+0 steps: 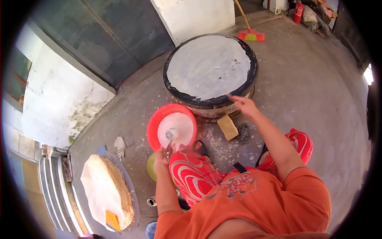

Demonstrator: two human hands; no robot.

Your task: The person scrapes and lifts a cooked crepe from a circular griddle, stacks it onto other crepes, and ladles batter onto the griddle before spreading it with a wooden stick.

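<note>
In the head view, my left hand (161, 157) is closed around the handle of a ladle (170, 135), whose blurred bowl dips into white batter (181, 126). The batter sits in a red basin (151, 129) beside my knee. My right hand (246, 106) reaches to the near rim of a large round griddle (172, 83), index finger stretched out at its black edge; the other fingers are partly curled. A thin pale sheet of batter (207, 65) covers the griddle's top, with small dark gaps on its right side.
To my left lies a thick stack of pale round sheets (104, 191) with an orange scraper (112, 220) on it. A yellow-green bowl (151, 167) is partly hidden behind the basin. A tan block (227, 127) stands below the griddle. A broom (250, 36) rests behind.
</note>
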